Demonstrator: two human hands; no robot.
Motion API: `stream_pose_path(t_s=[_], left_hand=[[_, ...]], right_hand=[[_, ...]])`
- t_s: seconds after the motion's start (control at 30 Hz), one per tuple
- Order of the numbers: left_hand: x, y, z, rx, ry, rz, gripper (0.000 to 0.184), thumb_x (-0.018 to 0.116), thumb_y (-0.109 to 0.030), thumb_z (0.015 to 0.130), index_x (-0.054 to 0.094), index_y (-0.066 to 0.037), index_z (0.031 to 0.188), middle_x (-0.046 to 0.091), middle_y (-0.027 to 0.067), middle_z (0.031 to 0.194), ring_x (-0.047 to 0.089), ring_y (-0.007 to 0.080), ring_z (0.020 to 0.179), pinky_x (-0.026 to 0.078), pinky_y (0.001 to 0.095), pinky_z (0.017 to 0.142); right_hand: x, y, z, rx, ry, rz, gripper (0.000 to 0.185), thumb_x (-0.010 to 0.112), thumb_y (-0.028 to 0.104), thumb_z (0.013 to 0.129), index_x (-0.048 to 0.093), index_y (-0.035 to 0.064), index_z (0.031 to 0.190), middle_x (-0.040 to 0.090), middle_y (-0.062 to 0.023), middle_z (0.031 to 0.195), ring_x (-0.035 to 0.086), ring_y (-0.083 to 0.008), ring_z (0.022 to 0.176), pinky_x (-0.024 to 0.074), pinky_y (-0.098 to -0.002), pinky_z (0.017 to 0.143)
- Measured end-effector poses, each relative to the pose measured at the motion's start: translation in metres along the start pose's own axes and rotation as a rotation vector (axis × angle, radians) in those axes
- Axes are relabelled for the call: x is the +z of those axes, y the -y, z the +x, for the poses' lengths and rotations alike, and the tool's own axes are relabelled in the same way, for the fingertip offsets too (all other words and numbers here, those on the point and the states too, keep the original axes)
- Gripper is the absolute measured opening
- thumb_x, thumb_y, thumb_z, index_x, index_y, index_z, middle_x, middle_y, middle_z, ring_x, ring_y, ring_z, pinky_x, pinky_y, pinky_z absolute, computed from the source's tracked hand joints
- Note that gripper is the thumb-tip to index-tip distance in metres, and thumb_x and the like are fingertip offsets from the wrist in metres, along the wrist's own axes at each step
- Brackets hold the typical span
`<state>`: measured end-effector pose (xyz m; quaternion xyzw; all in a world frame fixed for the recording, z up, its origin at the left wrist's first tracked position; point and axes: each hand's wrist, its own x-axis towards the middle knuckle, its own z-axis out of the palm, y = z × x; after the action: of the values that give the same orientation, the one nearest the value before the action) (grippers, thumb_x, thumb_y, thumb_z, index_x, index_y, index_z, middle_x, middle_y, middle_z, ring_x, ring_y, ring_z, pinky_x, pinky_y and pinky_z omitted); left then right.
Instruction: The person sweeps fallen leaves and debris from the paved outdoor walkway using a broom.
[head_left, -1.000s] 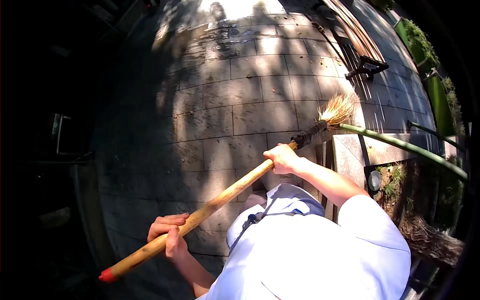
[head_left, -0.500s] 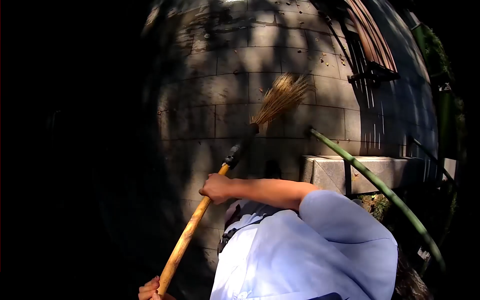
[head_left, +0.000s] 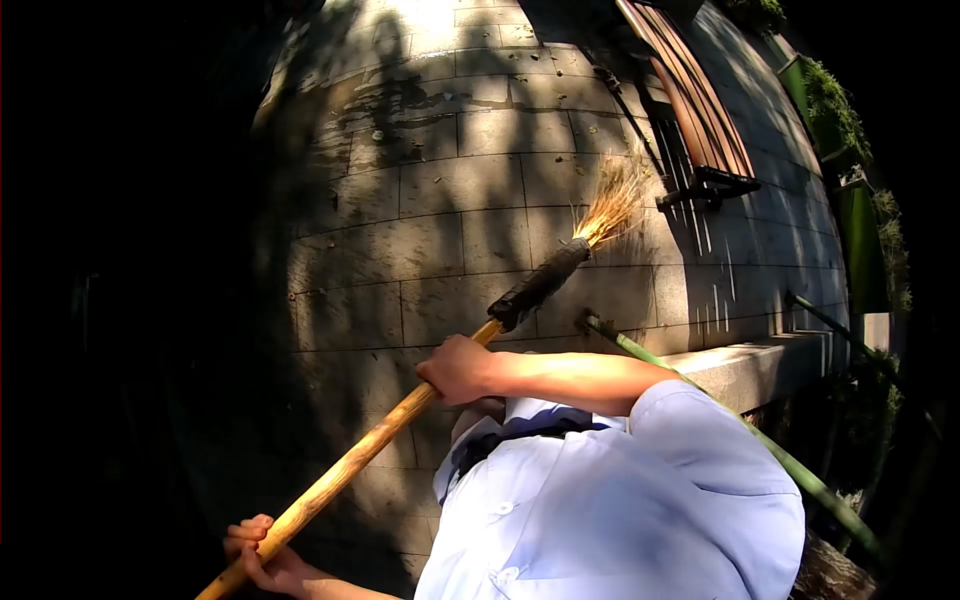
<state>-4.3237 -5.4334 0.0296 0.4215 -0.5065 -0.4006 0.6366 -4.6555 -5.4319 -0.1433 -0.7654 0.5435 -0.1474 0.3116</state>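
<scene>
A long broom (head_left: 350,462) slants across the view, its smooth wooden handle running from the lower left up to a black-wrapped neck. Fanned straw bristles (head_left: 612,207) form the far end, slightly blurred and over the paving. My right hand (head_left: 458,370) is closed around the handle just below the black wrap. Lower down, near the handle's butt end, my left hand (head_left: 265,555) grips the wood with its fingers curled round it. The end of the handle runs out of the frame.
Shaded stone paving (head_left: 430,240) carries scattered leaves. A slatted bench (head_left: 700,100) stands at the upper right. A green pole (head_left: 800,470) slopes down past my right side, beside a low stone curb (head_left: 745,368). Shrubs (head_left: 835,110) line the far right.
The broom's bristles have swung to the right, nearer the bench. My left hand shows higher and further left. The view has shifted, and both hands keep their hold.
</scene>
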Motion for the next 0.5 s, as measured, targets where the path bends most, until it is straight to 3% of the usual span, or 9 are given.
stream_pose_path(t_s=[0.03, 0.13, 0.23, 0.27, 0.3, 0.37, 0.43, 0.47, 0.5], left_hand=[[0.024, 0.028, 0.006, -0.096, 0.256, -0.093, 0.014, 0.055, -0.014, 0.079, 0.045, -0.006, 0.071, 0.049, 0.0063, 0.07, 0.054, 0.0168, 0.07, 0.047, 0.0336, 0.075], [0.156, 0.088, -0.01, -0.218, 0.319, -0.201, 0.009, 0.059, -0.007, 0.077, 0.055, 0.0, 0.077, 0.061, 0.0147, 0.076, 0.064, 0.0288, 0.076, 0.051, 0.0408, 0.079], [0.244, 0.135, -0.041, -0.416, 0.497, -0.206, 0.01, 0.064, -0.008, 0.081, 0.059, 0.0, 0.081, 0.065, 0.0146, 0.087, 0.065, 0.0272, 0.091, 0.049, 0.0399, 0.088], [0.271, 0.142, -0.057, -0.473, 0.487, -0.183, 0.006, 0.064, -0.005, 0.082, 0.06, 0.0, 0.082, 0.065, 0.0141, 0.088, 0.064, 0.027, 0.094, 0.048, 0.0389, 0.089], [0.286, 0.156, -0.069, -0.354, 0.575, -0.205, 0.001, 0.062, 0.0, 0.083, 0.06, 0.001, 0.083, 0.066, 0.0132, 0.091, 0.064, 0.0231, 0.094, 0.048, 0.034, 0.088], [0.301, 0.155, -0.081, -0.329, 0.572, -0.122, 0.003, 0.061, 0.004, 0.081, 0.061, 0.001, 0.084, 0.066, 0.0141, 0.092, 0.064, 0.0245, 0.094, 0.049, 0.0361, 0.089], [0.291, 0.152, -0.077, -0.426, 0.41, -0.183, 0.004, 0.061, 0.004, 0.08, 0.061, 0.002, 0.083, 0.066, 0.0159, 0.091, 0.064, 0.0274, 0.094, 0.048, 0.0404, 0.091], [0.278, 0.142, -0.074, -0.434, 0.34, -0.15, 0.004, 0.061, 0.003, 0.079, 0.061, 0.002, 0.082, 0.065, 0.0168, 0.09, 0.064, 0.0292, 0.094, 0.048, 0.0427, 0.091], [0.265, 0.127, -0.07, -0.437, 0.28, -0.121, 0.004, 0.062, 0.002, 0.078, 0.061, 0.002, 0.082, 0.065, 0.0176, 0.088, 0.064, 0.031, 0.093, 0.048, 0.0449, 0.092]], right_hand=[[-0.001, -0.042, -0.01, 0.118, 0.033, -0.044, 0.018, 0.064, 0.02, 0.065, 0.065, 0.0079, 0.079, 0.064, -0.0153, 0.071, 0.064, -0.0361, 0.072, 0.0501, -0.0456, 0.065], [-0.041, -0.15, -0.06, 0.371, 0.015, -0.1, 0.019, 0.063, 0.019, 0.067, 0.064, 0.0097, 0.083, 0.065, -0.0158, 0.077, 0.064, -0.0362, 0.078, 0.0496, -0.046, 0.068], [-0.047, -0.263, -0.108, 0.426, -0.132, -0.109, 0.016, 0.066, 0.018, 0.063, 0.059, 0.0095, 0.075, 0.061, -0.0163, 0.068, 0.061, -0.0372, 0.071, 0.0481, -0.0441, 0.061], [-0.046, -0.297, -0.116, 0.456, -0.065, -0.063, 0.016, 0.066, 0.015, 0.062, 0.057, 0.0088, 0.073, 0.061, -0.0156, 0.067, 0.061, -0.0367, 0.069, 0.0477, -0.0432, 0.059], [-0.053, -0.308, -0.121, 0.46, -0.005, -0.067, 0.014, 0.067, 0.016, 0.067, 0.059, 0.0099, 0.077, 0.064, -0.0159, 0.075, 0.063, -0.0356, 0.078, 0.0497, -0.0428, 0.067], [-0.047, -0.331, -0.115, 0.371, 0.029, -0.066, 0.013, 0.065, 0.015, 0.067, 0.058, 0.0093, 0.077, 0.064, -0.0142, 0.073, 0.063, -0.034, 0.078, 0.0489, -0.0428, 0.069], [-0.027, -0.34, -0.091, 0.3, 0.065, -0.082, 0.014, 0.065, 0.019, 0.066, 0.06, 0.012, 0.077, 0.064, -0.0113, 0.074, 0.063, -0.0324, 0.079, 0.0454, -0.0398, 0.076], [-0.018, -0.338, -0.077, 0.176, 0.042, -0.155, 0.017, 0.064, 0.025, 0.067, 0.058, 0.0114, 0.075, 0.063, -0.0121, 0.07, 0.063, -0.0335, 0.073, 0.0481, -0.0447, 0.067], [-0.023, -0.319, -0.063, 0.136, 0.091, -0.132, 0.018, 0.063, 0.026, 0.065, 0.059, 0.0134, 0.078, 0.064, -0.0111, 0.07, 0.063, -0.0322, 0.075, 0.0467, -0.045, 0.072]])
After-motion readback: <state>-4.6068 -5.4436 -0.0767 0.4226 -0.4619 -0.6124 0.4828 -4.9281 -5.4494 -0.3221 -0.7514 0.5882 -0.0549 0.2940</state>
